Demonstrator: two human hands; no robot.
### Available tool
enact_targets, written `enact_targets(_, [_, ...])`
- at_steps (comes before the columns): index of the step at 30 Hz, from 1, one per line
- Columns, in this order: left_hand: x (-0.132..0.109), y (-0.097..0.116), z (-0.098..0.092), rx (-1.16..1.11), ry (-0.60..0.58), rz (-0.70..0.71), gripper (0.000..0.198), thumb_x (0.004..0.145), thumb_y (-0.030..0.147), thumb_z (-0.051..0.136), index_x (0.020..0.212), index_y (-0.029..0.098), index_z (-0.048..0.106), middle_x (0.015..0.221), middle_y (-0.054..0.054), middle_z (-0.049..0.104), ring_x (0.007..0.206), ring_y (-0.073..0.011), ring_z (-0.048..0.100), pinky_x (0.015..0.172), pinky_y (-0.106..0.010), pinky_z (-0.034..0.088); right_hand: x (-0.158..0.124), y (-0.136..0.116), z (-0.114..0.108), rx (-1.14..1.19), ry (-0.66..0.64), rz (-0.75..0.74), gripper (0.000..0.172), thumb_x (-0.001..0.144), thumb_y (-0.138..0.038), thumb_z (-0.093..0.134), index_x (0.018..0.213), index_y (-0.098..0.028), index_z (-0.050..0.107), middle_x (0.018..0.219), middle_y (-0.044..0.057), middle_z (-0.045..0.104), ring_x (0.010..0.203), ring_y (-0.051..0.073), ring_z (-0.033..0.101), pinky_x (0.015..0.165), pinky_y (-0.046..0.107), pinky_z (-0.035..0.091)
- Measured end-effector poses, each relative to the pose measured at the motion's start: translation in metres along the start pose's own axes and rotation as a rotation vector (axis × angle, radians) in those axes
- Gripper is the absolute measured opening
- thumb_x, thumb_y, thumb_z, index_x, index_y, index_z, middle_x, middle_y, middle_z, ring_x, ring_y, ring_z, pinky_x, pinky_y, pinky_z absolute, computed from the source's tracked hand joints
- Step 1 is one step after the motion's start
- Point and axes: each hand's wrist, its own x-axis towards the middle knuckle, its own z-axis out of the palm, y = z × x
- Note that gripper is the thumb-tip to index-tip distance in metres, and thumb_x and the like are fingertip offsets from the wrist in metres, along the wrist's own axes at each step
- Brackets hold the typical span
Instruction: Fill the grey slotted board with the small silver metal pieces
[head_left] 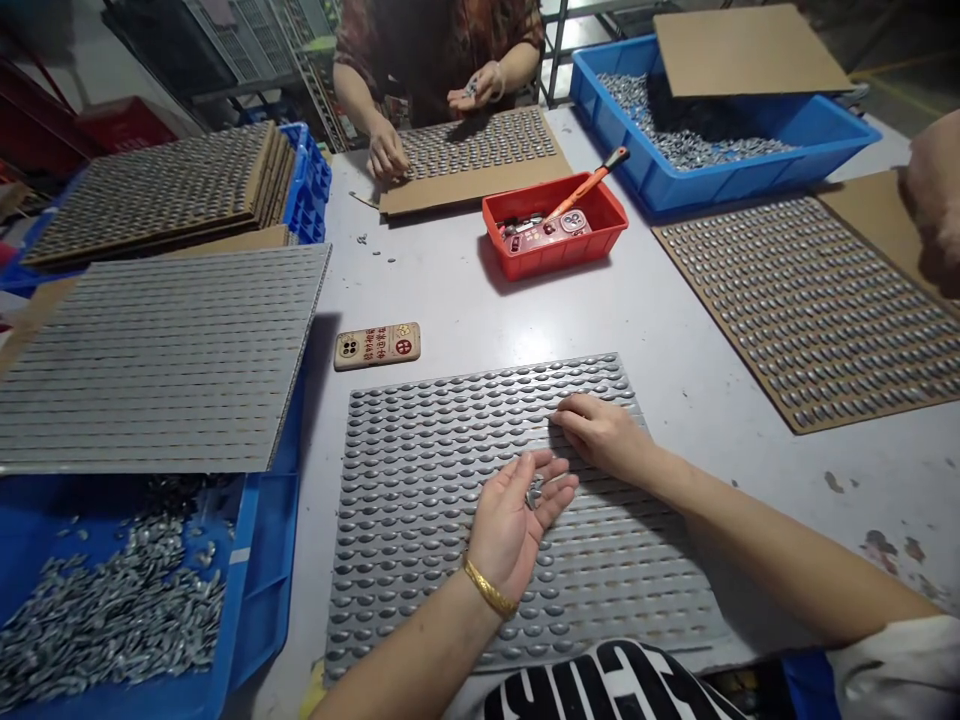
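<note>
From my remote view I see the left hand (510,530), with a gold bangle (489,588), lying open with the palm up, and a few small metal pieces (534,492) rest loose in it, not clenched. The right hand (600,435) lies palm down, its fingers (561,420) on the grey rows of a filled board (420,520); I cannot tell if it pinches one piece. More loose pieces lie in the blue plastic crate (247,590) at lower left. I think the open palm could tip and spill pieces on the table (750,470), and a wrist dragging over the board could knock rows out of line. The large board (150,360) overhanging that crate could also slide. The phone case (377,346) shows printed characters, too small for me to read, and I can make out no brand.
</note>
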Motion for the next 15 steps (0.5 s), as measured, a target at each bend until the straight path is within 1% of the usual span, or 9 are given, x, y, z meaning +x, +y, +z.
enact_targets(2, [0.0014,-0.0004,0.0004,-0.042,0.013,0.002,0.025,0.086,0.025,0.058,0.104,0.008,0.061,0.104,-0.017,0.068,0.091,-0.0228,0.069,0.092,-0.036,0.052,0.0004,0.0000,-0.0009,-0.005,-0.003,-0.001,0.023,0.088,-0.009,0.043,0.092,-0.017,0.064,0.091,0.008,0.061,0.083,0.017,0.055,0.068,0.026,0.044])
enact_targets(4, [0.0017,-0.0007,0.0005,-0.065,0.003,0.000,0.025,0.085,0.017,0.055,0.107,0.007,0.059,0.108,-0.019,0.067,0.096,-0.0248,0.068,0.095,-0.038,0.050,0.0017,-0.0006,-0.0021,-0.003,-0.001,0.004,0.023,0.089,-0.011,0.043,0.096,-0.018,0.064,0.092,0.008,0.061,0.082,0.017,0.055,0.067,0.026,0.043])
enact_targets(6, [0.0011,-0.0008,0.0007,-0.058,-0.019,0.004,0.024,0.084,0.012,0.053,0.107,0.008,0.057,0.110,-0.019,0.067,0.099,-0.0254,0.067,0.095,-0.039,0.050,0.0033,-0.0018,-0.0034,-0.010,-0.012,0.011,0.023,0.090,-0.013,0.043,0.098,-0.019,0.063,0.092,0.008,0.061,0.081,0.017,0.055,0.065,0.026,0.042])
enact_targets(8, [0.0001,-0.0010,0.0014,-0.038,-0.028,0.006,0.020,0.084,0.012,0.054,0.104,0.010,0.056,0.111,-0.018,0.067,0.099,-0.0252,0.067,0.094,-0.038,0.050,0.0046,-0.0030,-0.0045,-0.024,-0.036,0.018,0.023,0.091,-0.012,0.043,0.098,-0.019,0.064,0.091,0.007,0.060,0.080,0.016,0.054,0.064,0.025,0.041])
enact_targets(12, [-0.0009,-0.0014,0.0031,0.001,-0.028,0.015,0.014,0.084,0.015,0.058,0.097,0.012,0.056,0.107,-0.016,0.069,0.095,-0.0233,0.068,0.089,-0.035,0.052,0.0049,-0.0043,-0.0053,-0.043,-0.058,0.023,0.022,0.091,-0.011,0.043,0.095,-0.018,0.064,0.089,0.007,0.059,0.078,0.016,0.054,0.062,0.025,0.038])
enact_targets(15, [0.0000,-0.0023,0.0019,0.062,-0.027,0.041,0.016,0.082,0.016,0.061,0.097,0.011,0.059,0.095,-0.013,0.070,0.084,-0.0185,0.069,0.079,-0.030,0.054,0.0045,-0.0043,-0.0050,-0.053,-0.058,0.018,0.022,0.091,-0.012,0.043,0.094,-0.017,0.064,0.088,0.007,0.059,0.077,0.016,0.053,0.062,0.025,0.037])
